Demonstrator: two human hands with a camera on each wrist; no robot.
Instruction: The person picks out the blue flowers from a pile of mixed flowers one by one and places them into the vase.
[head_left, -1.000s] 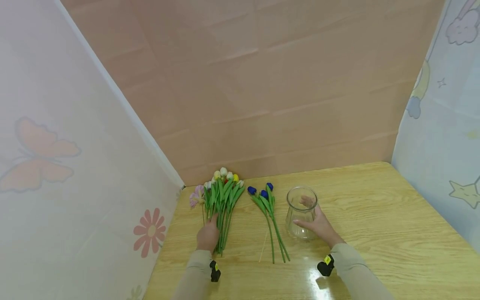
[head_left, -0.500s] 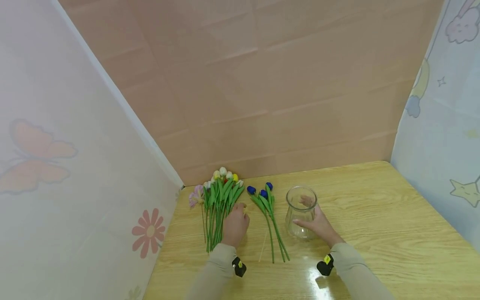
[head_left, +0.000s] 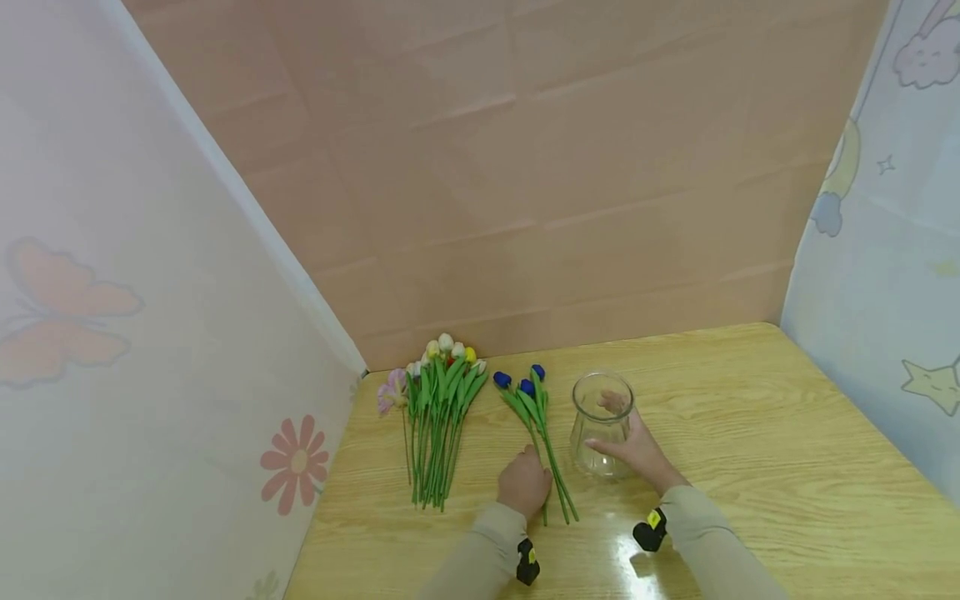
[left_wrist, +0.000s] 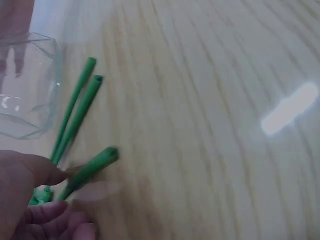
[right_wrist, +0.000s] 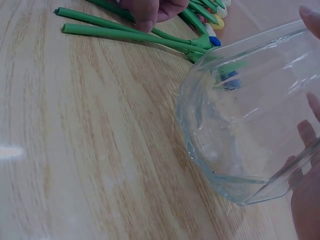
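Observation:
Three blue tulips [head_left: 527, 388] with green stems lie side by side on the wooden table. My left hand [head_left: 525, 483] is at the lower part of the leftmost one; in the left wrist view its thumb and fingers pinch that green stem [left_wrist: 95, 167]. The other two stems [right_wrist: 115, 34] lie just beyond, nearer the vase. A clear glass vase [head_left: 587, 437] with a wide rim stands to their right. My right hand [head_left: 637, 454] grips it from the right side, thumb in front and fingers behind, seen through the glass.
A bunch of white, yellow and red tulips [head_left: 442, 408] lies at the left, with a pale purple flower [head_left: 392, 392] beside it. A brown backdrop [head_left: 525, 208] rises behind the table [head_left: 735, 433], with printed white sheets on both sides.
My left hand has left the tulip bunch at the left and moved right to a blue tulip's stem, pinching it. The right hand and the vase have stayed put.

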